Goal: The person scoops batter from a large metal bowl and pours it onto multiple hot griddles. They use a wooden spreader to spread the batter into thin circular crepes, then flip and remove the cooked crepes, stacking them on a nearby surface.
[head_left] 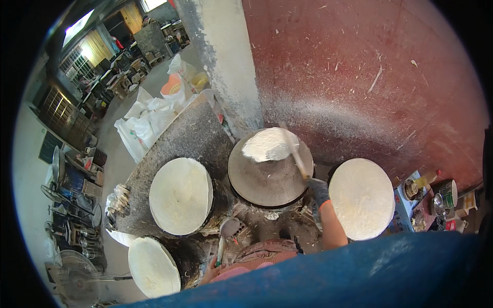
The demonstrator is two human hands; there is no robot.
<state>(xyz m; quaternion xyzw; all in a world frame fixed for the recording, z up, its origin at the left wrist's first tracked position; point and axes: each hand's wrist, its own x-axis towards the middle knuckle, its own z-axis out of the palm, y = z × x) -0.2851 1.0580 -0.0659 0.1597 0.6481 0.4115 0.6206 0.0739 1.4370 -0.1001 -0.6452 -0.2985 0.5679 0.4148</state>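
Observation:
My right hand (319,192), in a dark glove, grips a wooden spreader (296,154) over the middle round griddle (267,185). The spreader's blade meets a white mound of batter (264,143) on the griddle's back part. My left hand (210,268), low in the view, holds the handle of a metal ladle (229,227), whose cup is held in front of the griddle. Pale round sheets cover three other griddles: one at the left (179,192), one at the right (361,197) and one at the lower left (153,267).
A red wall (349,61) and pale pillar (226,61) stand behind the griddles. White sacks (144,128) lie past the back-left ledge. A cluttered side surface (421,203) with pots and bottles is at the right. A fan (77,277) stands at lower left.

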